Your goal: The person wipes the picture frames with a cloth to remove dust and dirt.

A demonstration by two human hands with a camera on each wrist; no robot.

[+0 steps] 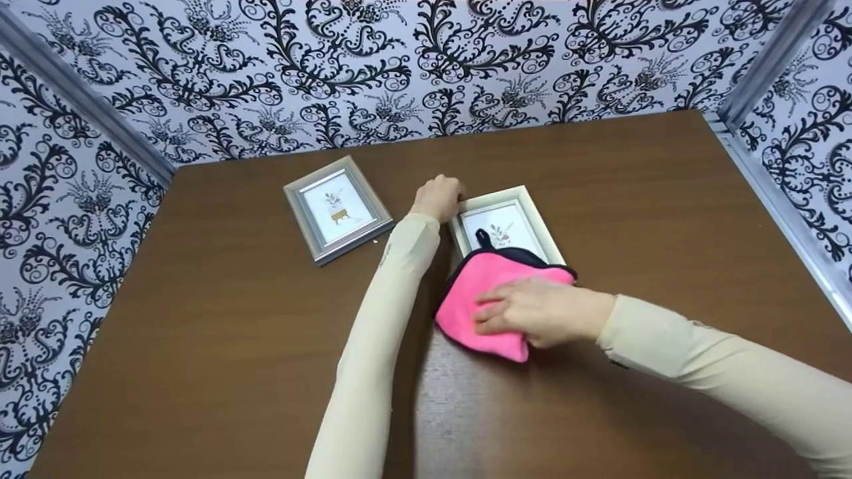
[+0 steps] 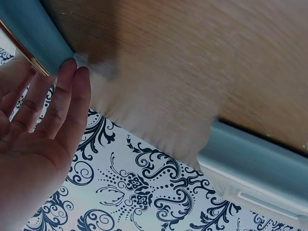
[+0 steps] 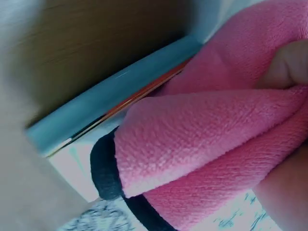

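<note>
My left hand [image 1: 439,197] grips the top left corner of a cream picture frame [image 1: 542,223] with a small plant print. In the left wrist view, the fingers of my left hand [image 2: 36,127] meet the frame's edge [image 2: 36,36]. A pink cloth [image 1: 466,286] with black trim and a black loop lies over the frame's lower part, hiding it. My right hand [image 1: 542,309] holds this cloth against the frame. In the right wrist view, the cloth [image 3: 202,139] bunches into folds under my right hand [image 3: 291,65], beside the frame's edge [image 3: 110,98].
A second, silver-grey picture frame [image 1: 303,206] lies face up to the left of my left hand. Both frames are on a brown wooden table [image 1: 219,346]. Patterned black-and-white panels [image 1: 373,73] stand behind the table and at both sides.
</note>
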